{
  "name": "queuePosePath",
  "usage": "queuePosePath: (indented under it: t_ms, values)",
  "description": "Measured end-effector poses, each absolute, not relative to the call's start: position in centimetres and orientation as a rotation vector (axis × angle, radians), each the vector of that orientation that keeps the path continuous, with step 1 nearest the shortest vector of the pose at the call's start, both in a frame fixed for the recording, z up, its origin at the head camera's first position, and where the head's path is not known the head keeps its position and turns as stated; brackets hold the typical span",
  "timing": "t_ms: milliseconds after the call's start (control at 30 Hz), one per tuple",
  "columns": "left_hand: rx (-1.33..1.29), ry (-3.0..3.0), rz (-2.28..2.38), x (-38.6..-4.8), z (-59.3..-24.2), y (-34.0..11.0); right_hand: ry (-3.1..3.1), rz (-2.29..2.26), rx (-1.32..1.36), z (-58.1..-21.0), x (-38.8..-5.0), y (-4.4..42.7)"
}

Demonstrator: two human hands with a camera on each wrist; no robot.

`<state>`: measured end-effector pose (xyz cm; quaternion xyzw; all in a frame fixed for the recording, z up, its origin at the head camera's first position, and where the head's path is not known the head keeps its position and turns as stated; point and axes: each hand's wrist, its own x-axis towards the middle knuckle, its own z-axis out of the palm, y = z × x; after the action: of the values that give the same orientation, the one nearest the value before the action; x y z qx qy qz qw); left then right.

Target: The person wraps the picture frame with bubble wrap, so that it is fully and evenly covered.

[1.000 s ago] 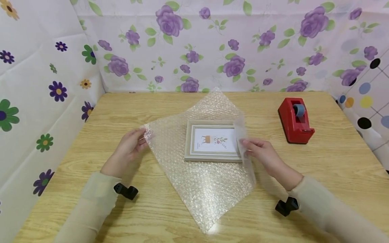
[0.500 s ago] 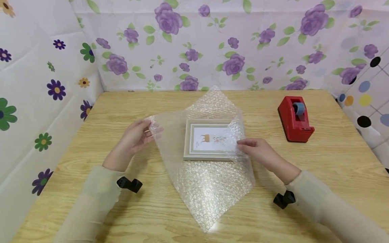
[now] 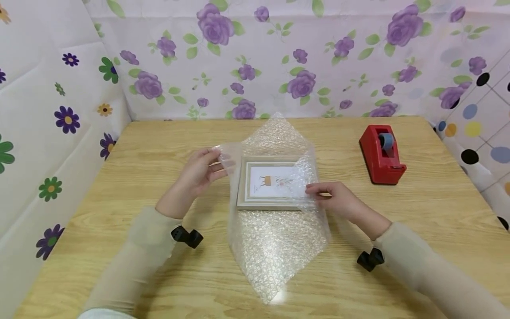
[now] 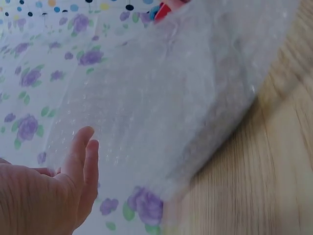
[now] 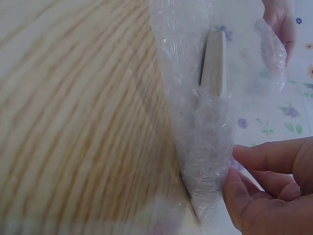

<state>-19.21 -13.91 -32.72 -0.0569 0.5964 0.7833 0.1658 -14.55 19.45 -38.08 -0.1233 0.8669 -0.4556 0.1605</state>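
Note:
A cream picture frame [image 3: 244, 188] with a small plant print lies face up on a diamond-laid sheet of bubble wrap [image 3: 271, 248]. The wrap's right corner is folded over the frame's right end, where my right hand [image 3: 338, 199] pinches it between thumb and fingers. My left hand [image 3: 197, 173] holds the left corner, raised off the table and leaning toward the frame. In the left wrist view, the left hand [image 4: 63, 183] shows behind the lifted sheet [image 4: 146, 107]. The right wrist view has the frame's side [image 5: 213, 63] partly under wrap beside the right hand [image 5: 274, 183].
A red tape dispenser [image 3: 380, 159] with a blue roll stands at the back right of the wooden table [image 3: 171, 270]. Flower-patterned cloth [image 3: 167, 84] hangs behind the table and on the left. Each wrist carries a small black camera.
The left hand has moved right and up, lifting the left corner of the bubble wrap toward the frame. The right hand has shifted slightly left, laying the right flap over the frame's end.

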Motion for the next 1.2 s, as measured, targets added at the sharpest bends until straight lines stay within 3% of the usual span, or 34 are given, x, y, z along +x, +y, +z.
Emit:
queuePosePath:
  t_ms: [367, 700, 1200]
  values:
    - [-0.2, 1.703, 2.164, -19.2, -33.4, -10.6, 2.443, -1.304, -0.333, -38.2, -14.7, 19.1]
    - [-0.24, 1.72, 2.061, -19.7, -36.1, -8.5, 2.412, -1.375, -0.377, -38.4, -14.7, 19.0]
    - [-0.108, 2.239, 1.666, -19.7, -38.3, -5.5, 2.433, -1.324, -0.428, -38.4, -14.5, 19.5]
